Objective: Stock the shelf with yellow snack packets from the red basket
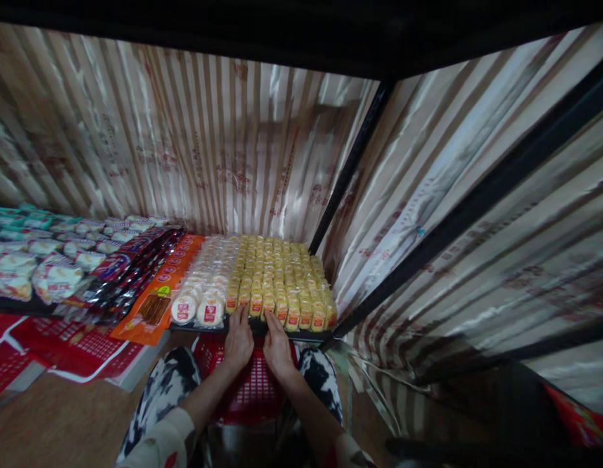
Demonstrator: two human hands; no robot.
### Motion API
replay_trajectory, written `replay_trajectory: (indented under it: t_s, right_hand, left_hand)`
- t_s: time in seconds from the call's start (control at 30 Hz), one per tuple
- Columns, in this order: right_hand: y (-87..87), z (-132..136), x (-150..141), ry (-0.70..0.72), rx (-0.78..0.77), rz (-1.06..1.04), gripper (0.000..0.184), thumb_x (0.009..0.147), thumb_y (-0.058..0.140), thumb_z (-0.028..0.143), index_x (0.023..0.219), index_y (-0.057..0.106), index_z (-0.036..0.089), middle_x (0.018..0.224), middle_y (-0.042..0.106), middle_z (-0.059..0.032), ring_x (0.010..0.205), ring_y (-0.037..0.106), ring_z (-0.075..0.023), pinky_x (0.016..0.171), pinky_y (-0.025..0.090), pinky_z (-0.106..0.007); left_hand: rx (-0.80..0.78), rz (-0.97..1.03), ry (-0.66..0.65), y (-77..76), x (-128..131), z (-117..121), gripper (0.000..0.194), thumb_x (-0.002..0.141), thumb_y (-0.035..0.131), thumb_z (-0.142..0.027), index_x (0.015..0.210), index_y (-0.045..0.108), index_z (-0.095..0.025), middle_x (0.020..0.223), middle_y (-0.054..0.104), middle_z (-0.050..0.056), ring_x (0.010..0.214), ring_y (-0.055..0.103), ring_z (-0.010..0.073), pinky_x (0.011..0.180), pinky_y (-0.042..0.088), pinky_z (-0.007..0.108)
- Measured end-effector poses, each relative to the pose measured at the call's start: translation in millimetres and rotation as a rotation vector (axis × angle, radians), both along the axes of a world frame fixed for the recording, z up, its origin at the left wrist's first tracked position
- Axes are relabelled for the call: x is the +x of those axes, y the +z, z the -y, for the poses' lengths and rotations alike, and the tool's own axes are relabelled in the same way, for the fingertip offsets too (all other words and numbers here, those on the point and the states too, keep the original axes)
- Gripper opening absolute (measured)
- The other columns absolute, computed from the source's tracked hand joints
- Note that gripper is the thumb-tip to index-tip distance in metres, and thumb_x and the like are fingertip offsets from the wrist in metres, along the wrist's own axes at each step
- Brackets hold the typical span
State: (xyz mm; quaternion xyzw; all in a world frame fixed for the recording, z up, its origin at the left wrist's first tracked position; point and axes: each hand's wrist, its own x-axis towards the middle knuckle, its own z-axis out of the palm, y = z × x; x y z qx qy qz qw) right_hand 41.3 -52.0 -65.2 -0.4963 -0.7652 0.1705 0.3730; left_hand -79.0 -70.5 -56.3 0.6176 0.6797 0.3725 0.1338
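Observation:
Rows of small yellow wrapped snack cakes [277,279] with red labels fill the right end of a low black shelf [308,336]. At the front edge of these rows, my left hand [239,343] reaches out with its fingers stretched, the tips at the front packs. Beside it my right hand [278,348] is extended the same way, fingertips against the front row. Neither hand is wrapped round a pack. Left of the yellow packs stand rows of round white wrapped cakes [211,309] with red print.
Orange snack packets [158,299], dark shiny packets [130,266] and white wrapped packs [58,278] lie farther left. Below the shelf are red baskets [255,383]. Black frame posts [353,172] and a striped curtain [223,143] bound the back and right.

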Motion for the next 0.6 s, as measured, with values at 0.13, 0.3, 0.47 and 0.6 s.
replay_trajectory:
  t_s: [0.13,0.3,0.47,0.6]
  right_hand:
    - [-0.9,1.0,0.0,0.0,-0.025,-0.021,0.063,0.066,0.033,-0.002,0.128,0.045,0.007,0.129,0.049,-0.0134,0.123,0.041,-0.0196,0.105,0.033,-0.038]
    - [1.1,2.5,0.8,0.016,-0.03,0.005,0.065,0.066,0.033,-0.002,0.129,0.043,0.008,0.13,0.047,-0.0125,0.124,0.04,-0.019,0.105,0.033,-0.038]
    - [4.5,3.7,1.5,0.032,-0.025,0.027,0.065,0.067,0.033,-0.001,0.13,0.043,0.01,0.131,0.047,-0.0115,0.124,0.039,-0.0188,0.105,0.034,-0.038]
    - [6.4,4.7,0.1,0.021,-0.023,0.018,0.063,0.067,0.033,0.001,0.129,0.044,0.009,0.129,0.049,-0.0122,0.124,0.04,-0.0194,0.105,0.034,-0.039]
  left_hand:
    - [0.025,-0.015,-0.015,-2.1,-2.0,2.8,0.053,0.076,0.031,-0.006,0.129,0.036,-0.005,0.134,0.037,0.015,0.127,0.03,0.0214,0.108,0.027,0.039]
    - [0.056,-0.002,-0.01,-7.1,-4.0,3.1,0.048,0.079,0.031,-0.01,0.126,0.039,-0.009,0.134,0.038,0.013,0.127,0.031,0.0218,0.107,0.028,0.042]
    - [0.092,0.007,-0.005,-4.7,-4.6,3.3,0.05,0.077,0.033,-0.008,0.126,0.041,-0.013,0.133,0.04,0.011,0.127,0.032,0.021,0.106,0.03,0.042]
    - [0.152,-0.027,0.085,-0.1,-3.7,7.9,0.052,0.074,0.036,-0.005,0.126,0.041,-0.011,0.135,0.036,0.014,0.129,0.028,0.0243,0.106,0.029,0.045]
